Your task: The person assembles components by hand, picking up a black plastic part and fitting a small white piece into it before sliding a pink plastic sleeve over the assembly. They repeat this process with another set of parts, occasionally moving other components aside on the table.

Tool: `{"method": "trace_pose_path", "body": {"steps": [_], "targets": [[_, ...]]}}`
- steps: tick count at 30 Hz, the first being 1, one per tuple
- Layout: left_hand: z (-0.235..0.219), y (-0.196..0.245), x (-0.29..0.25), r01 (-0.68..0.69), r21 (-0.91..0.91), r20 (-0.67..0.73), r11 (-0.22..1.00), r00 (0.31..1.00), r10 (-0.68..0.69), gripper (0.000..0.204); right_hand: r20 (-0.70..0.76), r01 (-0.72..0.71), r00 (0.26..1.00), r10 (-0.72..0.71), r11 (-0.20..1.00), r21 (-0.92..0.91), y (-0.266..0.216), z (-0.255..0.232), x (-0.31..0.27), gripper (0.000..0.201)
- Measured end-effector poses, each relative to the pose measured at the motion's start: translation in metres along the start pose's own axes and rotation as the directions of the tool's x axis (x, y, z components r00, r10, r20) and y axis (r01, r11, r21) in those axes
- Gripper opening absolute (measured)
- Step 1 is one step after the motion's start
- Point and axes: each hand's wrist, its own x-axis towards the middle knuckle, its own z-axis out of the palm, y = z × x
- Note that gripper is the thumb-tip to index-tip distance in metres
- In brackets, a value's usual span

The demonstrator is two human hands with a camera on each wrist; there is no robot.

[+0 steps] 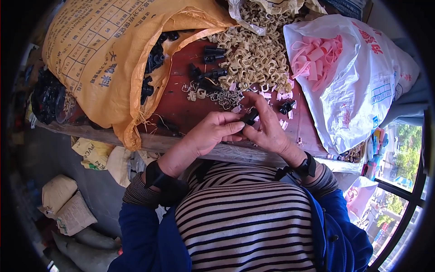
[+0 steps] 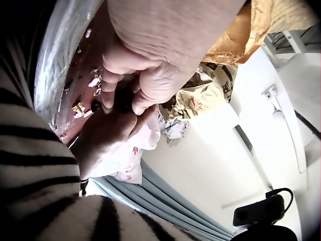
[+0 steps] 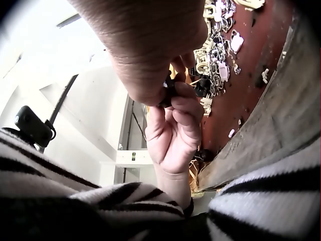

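Note:
A small black plastic part is held between both hands, close above the front of the red table. My left hand pinches it from the left with thumb and fingers. Curled around its other side, my right hand grips the same part. Fingers cover much of the dark piece in the left wrist view. Just beyond the hands lie a small heap of metal clips and scattered pink pieces. Another black part lies to the right of the right hand.
A large pile of beige clips covers the back of the table. An orange woven sack with black parts stands at left. At right is a white bag holding pink strips. The wooden table edge runs before the torso.

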Motion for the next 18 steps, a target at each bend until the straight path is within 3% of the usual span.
{"method": "trace_pose_path", "body": {"steps": [3,4,7,8,10,11,12,15,18], "targets": [[0.0,0.0,0.0,0.018,-0.045,0.019,0.999,1.0,-0.017,0.025,0.116,-0.127,0.988,0.106,0.973,0.193,-0.001,-0.002,0.0,0.06],[0.0,0.0,0.0,0.028,-0.066,0.028,0.997,0.999,-0.026,0.024,0.116,-0.126,0.988,0.105,0.973,0.192,0.0,-0.002,-0.001,0.06],[-0.009,0.002,-0.003,0.018,-0.107,-0.019,0.994,1.0,-0.02,0.024,0.067,-0.17,0.985,0.159,0.822,0.544,0.012,-0.004,-0.003,0.054],[-0.012,0.003,-0.005,0.013,-0.127,-0.042,0.992,0.999,-0.018,0.025,0.07,-0.169,0.985,0.156,0.823,0.543,0.015,-0.007,-0.002,0.054],[-0.022,0.002,-0.01,-0.02,-0.162,-0.099,0.987,0.995,0.003,0.023,0.103,-0.113,0.989,0.108,0.993,0.042,0.023,-0.018,0.0,0.047],[-0.027,0.001,-0.012,-0.05,-0.193,-0.154,0.98,0.988,0.02,0.022,0.126,-0.063,0.988,0.093,0.973,-0.222,0.026,-0.021,0.001,0.043],[-0.029,0.0,-0.012,-0.084,-0.222,-0.209,0.971,0.977,0.036,0.021,0.125,-0.062,0.988,0.092,0.972,-0.225,0.027,-0.019,0.002,0.043],[-0.033,-0.004,-0.014,-0.104,-0.233,-0.217,0.967,0.975,0.053,0.02,0.123,0.157,0.987,-0.101,0.732,-0.663,0.035,-0.004,0.009,0.029],[-0.037,-0.003,-0.018,-0.134,-0.241,-0.243,0.961,0.967,0.074,0.019,0.156,0.197,0.98,-0.122,0.697,-0.69,0.045,0.008,0.018,0.024]]}}
